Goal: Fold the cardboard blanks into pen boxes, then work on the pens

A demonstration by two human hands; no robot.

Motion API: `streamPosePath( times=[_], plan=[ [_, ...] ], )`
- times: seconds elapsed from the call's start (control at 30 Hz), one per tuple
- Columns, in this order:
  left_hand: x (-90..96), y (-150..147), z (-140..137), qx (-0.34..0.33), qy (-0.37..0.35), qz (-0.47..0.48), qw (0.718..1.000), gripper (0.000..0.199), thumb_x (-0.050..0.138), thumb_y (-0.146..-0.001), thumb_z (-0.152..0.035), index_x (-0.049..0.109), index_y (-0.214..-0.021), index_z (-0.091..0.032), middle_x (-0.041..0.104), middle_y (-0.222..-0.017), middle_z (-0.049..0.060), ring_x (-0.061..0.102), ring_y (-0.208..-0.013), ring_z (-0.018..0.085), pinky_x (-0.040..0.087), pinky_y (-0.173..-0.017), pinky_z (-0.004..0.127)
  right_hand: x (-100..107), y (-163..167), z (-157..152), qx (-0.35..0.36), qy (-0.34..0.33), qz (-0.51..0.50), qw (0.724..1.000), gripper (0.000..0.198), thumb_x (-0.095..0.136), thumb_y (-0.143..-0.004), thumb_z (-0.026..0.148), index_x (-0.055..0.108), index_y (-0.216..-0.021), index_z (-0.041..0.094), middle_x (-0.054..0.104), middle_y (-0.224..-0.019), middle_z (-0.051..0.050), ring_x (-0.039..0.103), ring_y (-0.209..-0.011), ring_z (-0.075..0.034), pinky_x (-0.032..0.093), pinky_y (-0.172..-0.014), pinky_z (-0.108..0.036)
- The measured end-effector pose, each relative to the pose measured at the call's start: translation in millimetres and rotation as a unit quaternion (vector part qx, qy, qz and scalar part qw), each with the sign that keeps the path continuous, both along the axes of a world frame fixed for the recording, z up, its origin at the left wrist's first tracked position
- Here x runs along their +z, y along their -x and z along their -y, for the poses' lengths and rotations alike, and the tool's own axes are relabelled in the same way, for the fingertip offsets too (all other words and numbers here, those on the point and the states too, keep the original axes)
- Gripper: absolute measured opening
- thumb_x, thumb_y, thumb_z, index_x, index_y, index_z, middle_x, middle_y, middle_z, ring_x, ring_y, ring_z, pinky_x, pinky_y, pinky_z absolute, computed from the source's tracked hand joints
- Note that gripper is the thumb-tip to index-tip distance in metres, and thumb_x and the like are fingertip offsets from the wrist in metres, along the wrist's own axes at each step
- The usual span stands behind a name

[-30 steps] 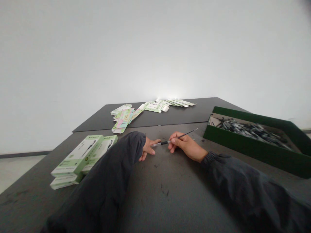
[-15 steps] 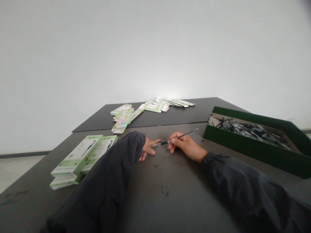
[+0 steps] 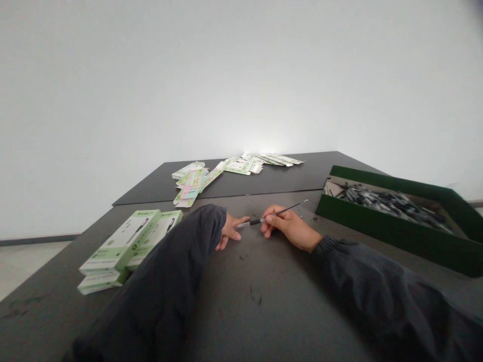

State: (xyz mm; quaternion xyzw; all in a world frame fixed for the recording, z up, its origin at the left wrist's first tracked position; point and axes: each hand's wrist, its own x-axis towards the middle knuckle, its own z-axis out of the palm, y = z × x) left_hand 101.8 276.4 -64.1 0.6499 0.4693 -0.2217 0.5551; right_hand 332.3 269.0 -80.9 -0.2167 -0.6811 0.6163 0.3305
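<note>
My left hand (image 3: pixel 227 231) holds the tail end of a clear pen barrel (image 3: pixel 244 224) with a black grip between index finger and thumb, a little above the dark tabletop. The barrel's other end reaches the fingers of my right hand (image 3: pixel 289 228). Pinched between my right thumb and index finger is a thin dark pen refill (image 3: pixel 292 206), its tip slanting up to the right. My right fingers partly hide where barrel and refill come close, so I cannot tell whether they touch.
An open green box (image 3: pixel 385 238) full of loose pens stands at the right. Green-and-white pen boxes (image 3: pixel 121 241) are stacked at the left. Flattened cartons (image 3: pixel 194 186) lie at the back left, and more flat cartons (image 3: pixel 241 166) rest near the wall.
</note>
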Motion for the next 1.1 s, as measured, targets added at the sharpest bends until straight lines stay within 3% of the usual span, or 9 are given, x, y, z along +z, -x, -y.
streamPosePath(
  times=[0.4, 0.6, 0.93, 1.1],
  plan=[
    [-1.9, 2.0, 4.0, 0.019, -0.024, 0.032, 0.999, 0.082, 0.040, -0.084, -0.033, -0.032, -0.122, -0.020, 0.056, -0.049, -0.004, 0.059, -0.045, 0.016, 0.048, -0.043, 0.026, 0.0, 0.3, 0.2, -0.003, -0.001, 0.000, 1.000, 0.023, 0.046, -0.078, 0.036, 0.047, -0.085, 0.014, 0.060, -0.072, -0.005, 0.057, -0.057, -0.012, 0.044, -0.057, -0.025],
    [-1.0, -2.2, 1.2, 0.014, -0.009, -0.019, 1.000, 0.079, 0.035, -0.086, -0.030, -0.036, -0.119, -0.021, 0.056, -0.050, -0.004, 0.060, -0.046, 0.016, 0.048, -0.046, 0.028, -1.1, 0.8, -0.2, -0.006, -0.001, 0.000, 1.000, 0.023, 0.046, -0.078, 0.037, 0.047, -0.085, 0.015, 0.060, -0.071, -0.004, 0.057, -0.057, -0.012, 0.044, -0.057, -0.026],
    [-1.3, -2.1, 2.2, 0.029, -0.021, -0.020, 0.999, 0.078, 0.036, -0.086, -0.027, -0.034, -0.121, -0.022, 0.056, -0.050, -0.003, 0.059, -0.046, 0.017, 0.048, -0.047, 0.029, 0.1, 0.1, 0.2, -0.005, -0.003, 0.002, 1.000, 0.023, 0.045, -0.079, 0.036, 0.048, -0.085, 0.015, 0.060, -0.072, -0.004, 0.057, -0.058, -0.012, 0.044, -0.058, -0.026],
    [0.3, -0.9, 1.7, 0.001, -0.004, 0.006, 1.000, 0.081, 0.036, -0.085, -0.031, -0.036, -0.120, -0.020, 0.057, -0.053, -0.002, 0.060, -0.048, 0.017, 0.048, -0.051, 0.032, -0.8, 0.1, -0.2, -0.004, -0.003, 0.005, 1.000, 0.024, 0.045, -0.078, 0.037, 0.048, -0.086, 0.015, 0.060, -0.072, -0.004, 0.057, -0.058, -0.012, 0.044, -0.057, -0.026]
  ],
)
